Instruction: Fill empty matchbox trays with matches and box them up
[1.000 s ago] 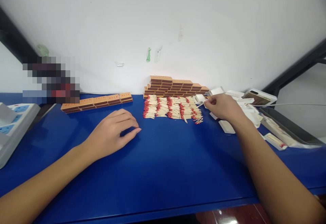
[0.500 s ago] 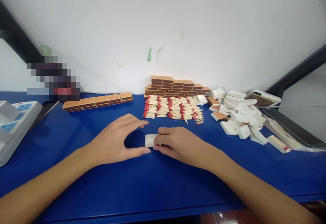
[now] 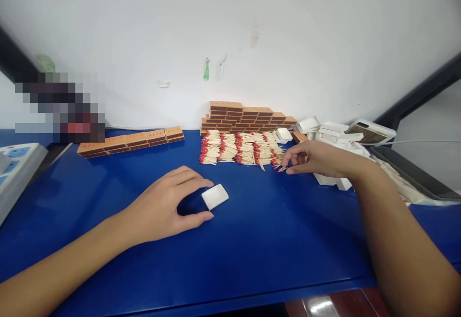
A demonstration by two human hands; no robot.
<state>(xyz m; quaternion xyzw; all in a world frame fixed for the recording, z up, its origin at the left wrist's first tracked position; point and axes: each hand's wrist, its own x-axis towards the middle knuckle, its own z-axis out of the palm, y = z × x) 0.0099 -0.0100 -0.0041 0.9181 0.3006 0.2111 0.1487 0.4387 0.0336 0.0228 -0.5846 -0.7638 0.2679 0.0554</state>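
Observation:
A small white matchbox tray (image 3: 215,196) lies on the blue table (image 3: 252,240), between the forefinger and thumb of my left hand (image 3: 169,206). That hand rests on the table with its fingers curved and apart, touching or nearly touching the tray. My right hand (image 3: 317,158) reaches to the right end of the pile of red-tipped matches (image 3: 241,148); its fingers are loosely spread at the matches and nothing shows in its grip.
Stacked brown matchbox sleeves (image 3: 245,116) stand against the wall behind the matches. A row of brown boxes (image 3: 129,141) lies at the left. White trays (image 3: 331,132) are heaped at the right beside a phone (image 3: 370,132). A power strip (image 3: 14,168) sits far left.
My right hand let go of the white tray in front of me and moved up and right to the matches. The tray now lies slightly turned by my left hand.

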